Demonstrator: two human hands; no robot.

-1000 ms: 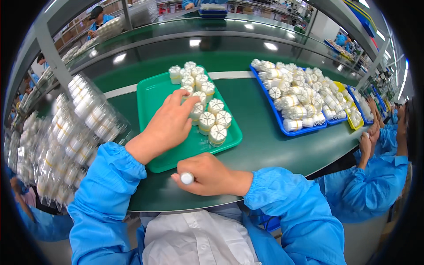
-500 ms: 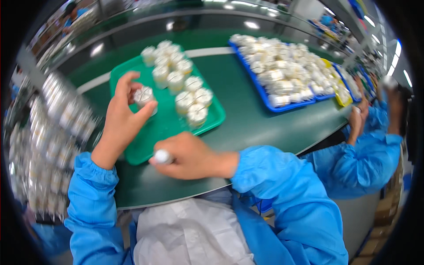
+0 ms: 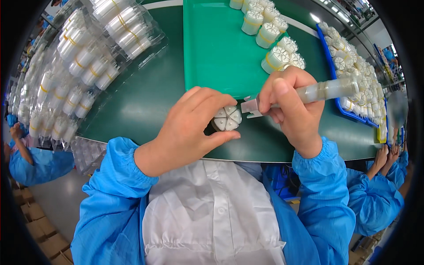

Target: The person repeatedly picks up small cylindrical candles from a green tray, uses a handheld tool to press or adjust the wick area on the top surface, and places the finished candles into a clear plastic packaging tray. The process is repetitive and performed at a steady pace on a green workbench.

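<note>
My left hand is closed round the side of a round bundle of white wedge-shaped pieces, each with a small dot on its end face. The bundle is just over the table, near its front edge, end face up. My right hand grips a pen-like tool with a thick pale handle and a flat, notched metal tip. That tip points left, close beside the bundle; a narrow gap seems to part them. Beyond both hands lies a green tray, with several similar bundles banded in yellow along its right side.
Clear plastic packs of white cylinders are piled at the left. A blue tray heaped with white bundles stands at the right, a yellow container beyond it. Co-workers in blue sleeves sit on both sides.
My left hand has brought the bundle from over the green tray toward the table's front edge. My right hand has raised the tool, its tip now beside the bundle. The whole view has shifted.
</note>
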